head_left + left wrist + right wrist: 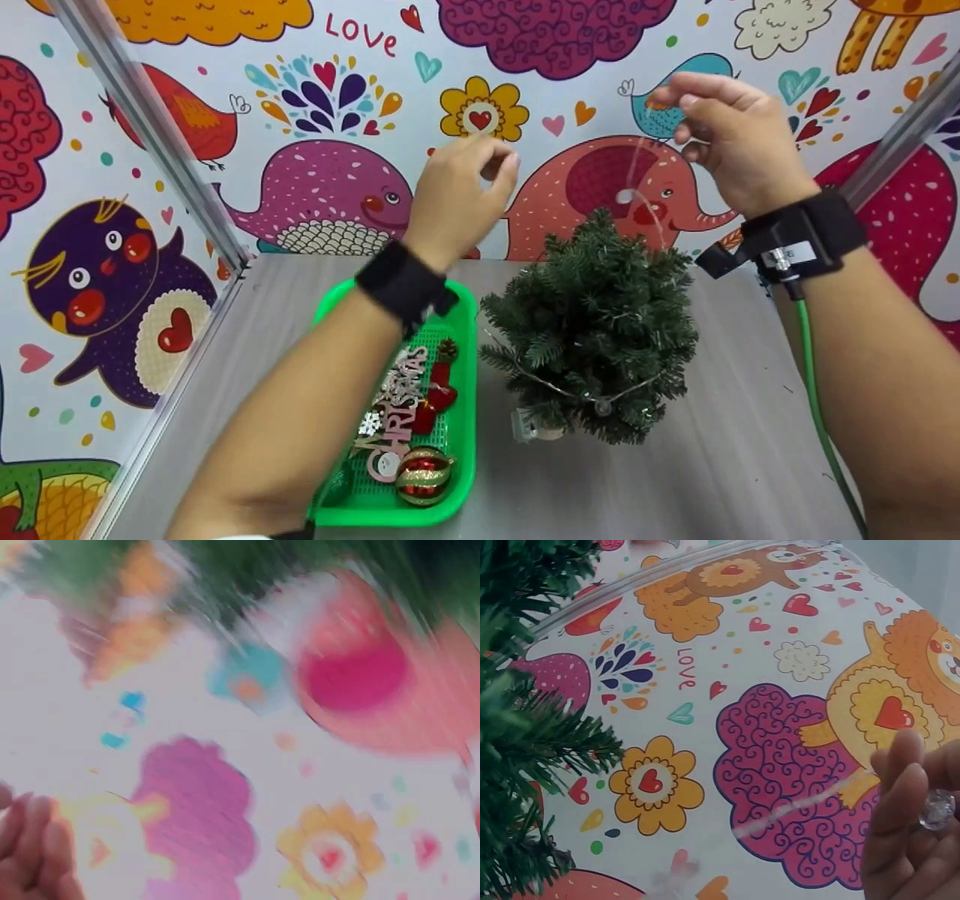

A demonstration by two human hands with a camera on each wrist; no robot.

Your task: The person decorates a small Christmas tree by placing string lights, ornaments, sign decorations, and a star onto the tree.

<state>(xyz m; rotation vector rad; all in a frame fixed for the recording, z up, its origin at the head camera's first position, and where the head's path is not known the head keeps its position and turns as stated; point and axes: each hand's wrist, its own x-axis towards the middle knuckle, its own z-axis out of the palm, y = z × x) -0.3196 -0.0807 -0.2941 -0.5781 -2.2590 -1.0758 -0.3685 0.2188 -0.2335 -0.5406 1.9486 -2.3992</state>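
Note:
My right hand (739,139) is raised above the back right of a small green Christmas tree (600,330), pinching a clear string of lights (625,196). The string runs down from the fingers into the tree's upper right. A clear round bulb (937,810) shows in the right hand in the right wrist view. More of the strand (604,406) loops across the tree's lower front. My left hand (461,195) hovers up and left of the tree, fingers loosely bent, with nothing visible in it. The left wrist view is blurred, with its fingers (34,847) at lower left.
Left of the tree stands a green basket (466,480) under my left forearm. Inside lie a striped ball (424,476), a pink CHRISTMAS sign (401,424), a pinecone (448,349) and red ornaments. A whitish clear piece (525,426) sits by the tree's base. A cartoon-printed wall closes the back.

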